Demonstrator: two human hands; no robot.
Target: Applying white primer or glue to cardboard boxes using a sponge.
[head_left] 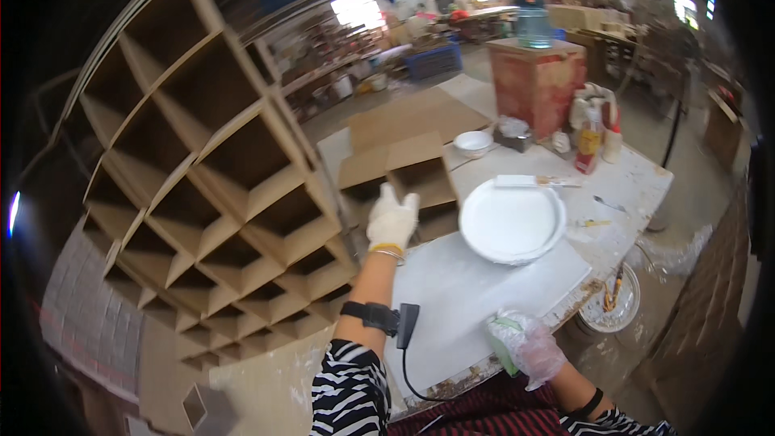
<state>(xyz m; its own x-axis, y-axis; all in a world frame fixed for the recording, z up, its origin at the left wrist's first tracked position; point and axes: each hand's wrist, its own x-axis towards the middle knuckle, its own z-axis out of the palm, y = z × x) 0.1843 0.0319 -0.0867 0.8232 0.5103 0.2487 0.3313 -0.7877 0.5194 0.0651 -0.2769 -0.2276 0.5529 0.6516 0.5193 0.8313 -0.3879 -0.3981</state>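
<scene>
Left hand (392, 220), in a white cloth glove, fingers together & flat, rests on the edge of a small brown cardboard divider box (408, 176) at the far-left part of the white paint-spattered table (468, 291). Right hand (529, 345), in a clear plastic glove, is curled round a green-white sponge pad (504, 337) at the near table edge. Wide round white paint basin (512, 221) sits just right of the box, w/ a flat brush (533, 182) across its far rim. Large cardboard grid shelf (210, 186) stands at left.
</scene>
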